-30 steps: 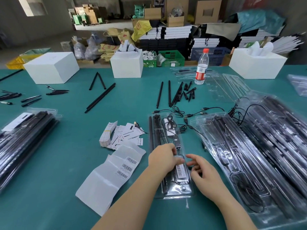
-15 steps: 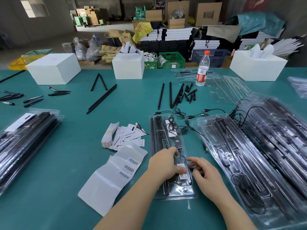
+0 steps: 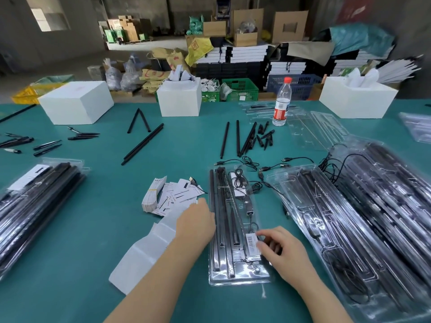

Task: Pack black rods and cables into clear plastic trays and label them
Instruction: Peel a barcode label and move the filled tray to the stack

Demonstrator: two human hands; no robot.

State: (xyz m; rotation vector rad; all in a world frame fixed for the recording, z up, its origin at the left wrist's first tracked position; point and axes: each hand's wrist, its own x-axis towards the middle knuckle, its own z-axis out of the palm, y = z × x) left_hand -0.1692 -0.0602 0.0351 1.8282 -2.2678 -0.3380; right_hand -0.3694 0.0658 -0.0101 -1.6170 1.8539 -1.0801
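Right hand fingers press the barcode label on the clear tray, left hand lies loose over the label sheet on the teal bench, warehouse clutter behind.

Bare green table is lying open at near left, between the bagged rods and the label sheet. Loose labels are crowding the tray on its left; stacked trays are walling off its right. Farther out, scattered rods and cables are blocking the centre, while a water bottle is standing upright beyond them.
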